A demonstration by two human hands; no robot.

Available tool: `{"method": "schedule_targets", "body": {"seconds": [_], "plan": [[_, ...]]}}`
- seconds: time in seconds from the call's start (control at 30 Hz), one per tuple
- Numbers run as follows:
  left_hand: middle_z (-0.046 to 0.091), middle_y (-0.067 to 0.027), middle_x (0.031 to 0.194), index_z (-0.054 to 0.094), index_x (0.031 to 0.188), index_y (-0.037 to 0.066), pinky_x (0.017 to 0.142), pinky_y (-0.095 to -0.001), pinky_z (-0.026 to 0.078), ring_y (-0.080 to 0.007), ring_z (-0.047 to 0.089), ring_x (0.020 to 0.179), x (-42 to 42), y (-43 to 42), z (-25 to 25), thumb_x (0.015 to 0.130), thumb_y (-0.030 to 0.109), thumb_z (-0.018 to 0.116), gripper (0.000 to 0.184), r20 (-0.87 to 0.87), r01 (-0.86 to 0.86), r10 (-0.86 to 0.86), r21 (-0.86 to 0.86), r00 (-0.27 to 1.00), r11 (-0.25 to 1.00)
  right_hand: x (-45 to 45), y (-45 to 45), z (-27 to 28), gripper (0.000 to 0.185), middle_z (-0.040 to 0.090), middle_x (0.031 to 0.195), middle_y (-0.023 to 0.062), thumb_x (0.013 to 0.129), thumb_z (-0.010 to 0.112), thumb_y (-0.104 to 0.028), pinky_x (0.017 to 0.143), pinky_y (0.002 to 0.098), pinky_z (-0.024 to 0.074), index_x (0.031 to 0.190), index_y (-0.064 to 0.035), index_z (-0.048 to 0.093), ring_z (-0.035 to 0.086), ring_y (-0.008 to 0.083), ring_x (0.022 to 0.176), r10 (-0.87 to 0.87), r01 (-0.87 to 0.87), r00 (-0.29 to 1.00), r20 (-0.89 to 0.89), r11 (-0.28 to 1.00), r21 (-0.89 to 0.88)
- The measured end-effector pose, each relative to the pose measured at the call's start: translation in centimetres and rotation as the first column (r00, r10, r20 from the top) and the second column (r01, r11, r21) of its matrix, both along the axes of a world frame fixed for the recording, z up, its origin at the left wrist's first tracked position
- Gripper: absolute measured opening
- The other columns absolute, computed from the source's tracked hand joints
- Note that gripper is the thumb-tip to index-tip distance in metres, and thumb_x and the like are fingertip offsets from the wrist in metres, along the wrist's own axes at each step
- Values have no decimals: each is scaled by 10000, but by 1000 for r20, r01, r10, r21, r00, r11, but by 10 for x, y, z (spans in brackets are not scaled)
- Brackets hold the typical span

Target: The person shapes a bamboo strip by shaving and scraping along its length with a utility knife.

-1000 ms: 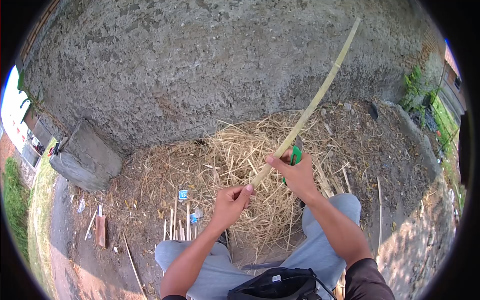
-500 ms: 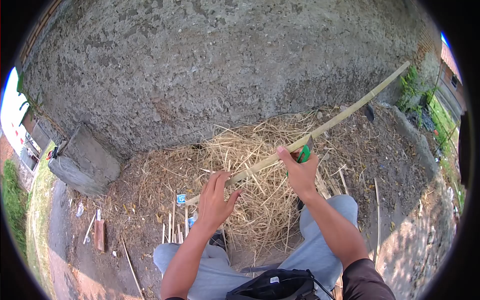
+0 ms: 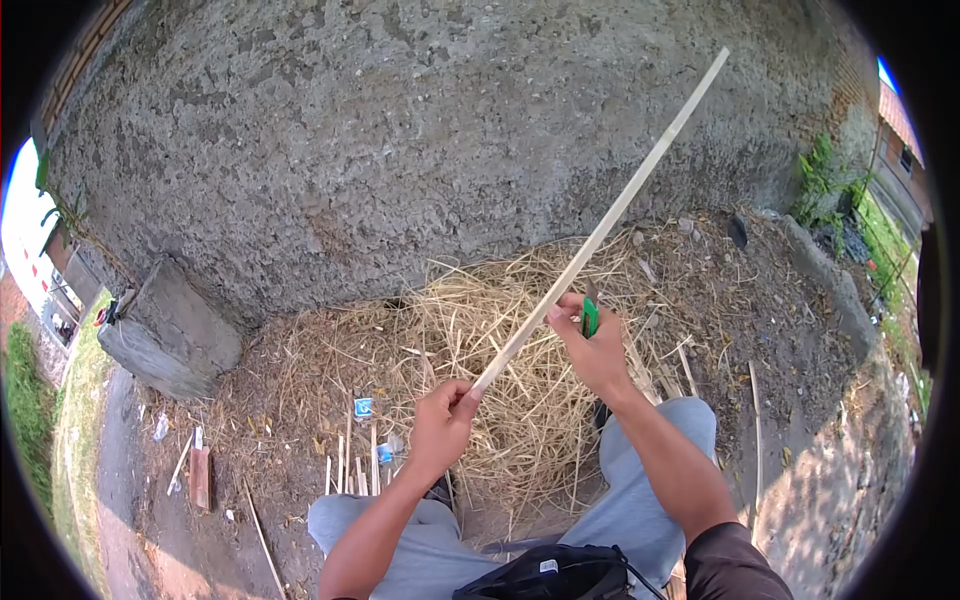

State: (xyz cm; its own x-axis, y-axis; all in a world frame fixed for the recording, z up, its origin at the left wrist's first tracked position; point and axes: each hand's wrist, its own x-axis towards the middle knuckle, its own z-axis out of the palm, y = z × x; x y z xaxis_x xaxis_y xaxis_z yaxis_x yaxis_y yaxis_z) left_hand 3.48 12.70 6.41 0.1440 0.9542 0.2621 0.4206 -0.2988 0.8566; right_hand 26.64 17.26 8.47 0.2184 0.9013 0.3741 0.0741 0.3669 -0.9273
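Observation:
A long pale bamboo strip (image 3: pixel 626 194) slants from my hands up to the right, in front of the wall. My left hand (image 3: pixel 443 420) pinches its lower end between thumb and fingers. Higher on the strip, my right hand (image 3: pixel 592 350) is closed round a green-handled knife (image 3: pixel 590 318), with thumb and fingertips against the strip. The knife's blade points up beside the strip. Beneath both hands lies a heap of thin straw-coloured shavings (image 3: pixel 530 430).
A rough wall (image 3: pixel 420 150) rises ahead. To the left are a concrete block (image 3: pixel 175 325) and a reddish brick piece (image 3: pixel 201 478). Several cut strips (image 3: pixel 374 458) lie near my left knee. A black bag (image 3: pixel 555 578) rests at my lap.
The strip has swung from a low slant to a steeper one and now shows a paler face. My left hand has gone from spread fingers to pinching its lower end.

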Motion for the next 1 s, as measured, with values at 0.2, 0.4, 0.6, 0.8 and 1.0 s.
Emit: {"method": "schedule_targets", "body": {"seconds": [0.2, 0.4, 0.6, 0.8, 1.0], "plan": [[483, 13, 665, 525, 1024, 57, 426, -191, 263, -21, 328, 489, 8, -43, 21, 1040, 182, 451, 146, 496, 357, -24, -590, 868, 724, 9, -2, -4, 405, 594, 860, 31, 922, 661, -259, 645, 261, 430, 1210, 6, 554, 501, 84, 685, 9, -6, 1000, 20, 988, -152], [431, 17, 678, 509, 1064, 39, 415, -192, 250, -32, 320, 485, -5, -56, 17, 1054, 216, 415, 200, 494, 282, 177, -714, 851, 641, 23, -8, -16, 438, 614, 1026, 89, 956, 595, -198, 707, 265, 439, 1304, 3, 421, 552, 111, 789, 124, -155, 987, -102, 899, -409], [407, 14, 682, 505, 1111, 1, 413, -199, 244, -40, 306, 487, -12, -54, 18, 1052, 195, 381, 237, 511, 265, 303, -766, 804, 586, 2, -21, -21, 275, 641, 852, 93, 980, 548, -166, 631, 330, 453, 1209, -14, 551, 567, 157, 675, 246, -192, 923, 295, 961, -200], [408, 18, 680, 516, 1111, 8, 411, -203, 250, -38, 310, 484, -13, -52, 18, 1052, 201, 383, 241, 494, 232, 304, -758, 815, 609, -29, -48, -16, 243, 687, 863, 157, 933, 625, -131, 605, 338, 503, 1151, -23, 630, 656, 230, 675, 271, -336, 791, 548, 942, 20], [382, 40, 633, 537, 1046, 34, 409, -203, 284, -37, 333, 465, -10, -56, 19, 1060, 257, 389, 268, 438, 162, 268, -726, 858, 669, -34, -51, -24, 185, 690, 807, 140, 891, 678, -124, 518, 336, 510, 1047, -29, 646, 663, 253, 613, 200, -296, 765, 612, 953, 58]]}}
